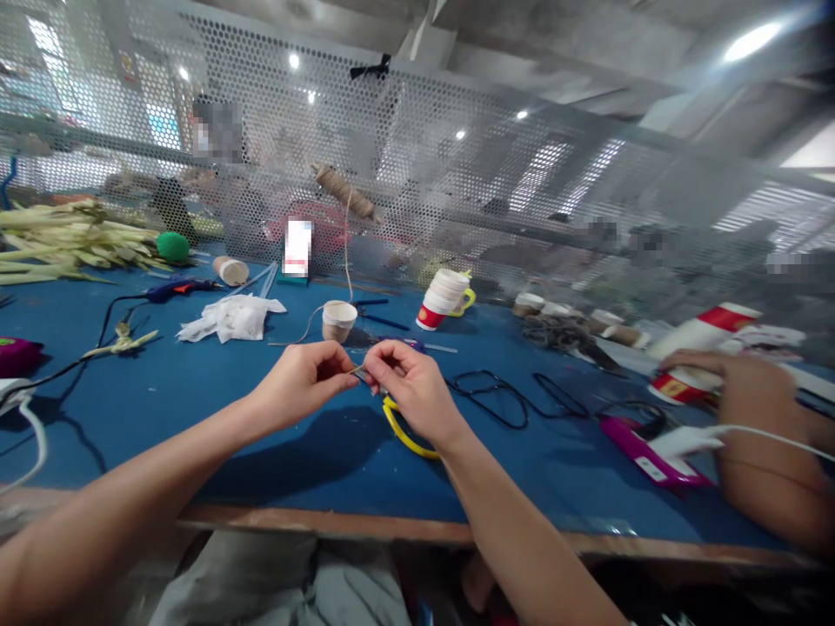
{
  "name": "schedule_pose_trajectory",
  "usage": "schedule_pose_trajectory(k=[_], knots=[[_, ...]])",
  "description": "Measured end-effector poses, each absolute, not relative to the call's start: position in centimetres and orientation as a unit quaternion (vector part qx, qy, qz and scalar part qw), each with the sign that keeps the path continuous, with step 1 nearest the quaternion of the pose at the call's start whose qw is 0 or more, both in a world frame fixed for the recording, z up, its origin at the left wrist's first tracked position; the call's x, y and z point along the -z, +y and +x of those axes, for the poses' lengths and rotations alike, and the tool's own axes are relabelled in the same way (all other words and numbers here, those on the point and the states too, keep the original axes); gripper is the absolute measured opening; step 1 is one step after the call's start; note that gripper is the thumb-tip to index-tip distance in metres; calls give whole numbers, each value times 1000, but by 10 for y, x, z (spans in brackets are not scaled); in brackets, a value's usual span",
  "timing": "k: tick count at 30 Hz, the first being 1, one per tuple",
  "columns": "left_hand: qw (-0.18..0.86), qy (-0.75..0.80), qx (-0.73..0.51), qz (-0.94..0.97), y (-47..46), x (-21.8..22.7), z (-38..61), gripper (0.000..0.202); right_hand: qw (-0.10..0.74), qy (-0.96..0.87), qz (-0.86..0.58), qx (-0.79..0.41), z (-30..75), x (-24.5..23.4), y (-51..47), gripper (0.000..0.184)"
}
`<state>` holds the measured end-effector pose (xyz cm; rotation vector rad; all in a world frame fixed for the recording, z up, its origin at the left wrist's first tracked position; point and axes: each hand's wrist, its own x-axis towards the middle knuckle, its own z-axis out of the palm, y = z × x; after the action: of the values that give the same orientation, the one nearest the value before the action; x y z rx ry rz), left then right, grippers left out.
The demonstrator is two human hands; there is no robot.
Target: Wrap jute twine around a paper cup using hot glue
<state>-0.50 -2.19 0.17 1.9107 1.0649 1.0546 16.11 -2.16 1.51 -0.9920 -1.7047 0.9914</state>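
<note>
My left hand (313, 378) is closed in a pinch on a short end of thin cord (357, 369) above the table. At the cord's other side, the fingertips of my right hand (414, 387) are pinched together too, almost touching the left ones. A yellow handle loop (397, 426), which looks like part of a pair of scissors, shows beneath my right palm; whether that hand holds it I cannot tell. Just beyond my hands stands a small cup wrapped in brown twine (339, 323). Twine runs from near it up to a spool (344, 191) on the mesh screen.
Stacked paper cups (444, 300), crumpled white tissue (231, 318), a glue gun (179, 289), a phone (297, 250) and a green ball (173, 247) stand or lie farther back. Black cable (496, 396) loops at right, near a purple power strip (652, 456) and another person's arm (763, 426).
</note>
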Motion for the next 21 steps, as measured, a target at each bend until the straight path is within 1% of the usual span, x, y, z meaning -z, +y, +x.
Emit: schedule_pose_trajectory(k=[7, 13, 16, 21], knots=[[298, 417, -406, 757, -21, -1, -6, 16, 455, -683, -416, -392, 161, -14, -19, 20], [288, 417, -410, 758, -22, -2, -4, 15, 454, -686, -422, -382, 160, -14, -19, 20], [297, 416, -412, 755, -23, -3, -4, 16, 459, -690, -419, -371, 159, -12, -19, 21], [356, 411, -408, 733, -25, -5, -3, 19, 460, -716, -409, -329, 160, -10, -19, 21]])
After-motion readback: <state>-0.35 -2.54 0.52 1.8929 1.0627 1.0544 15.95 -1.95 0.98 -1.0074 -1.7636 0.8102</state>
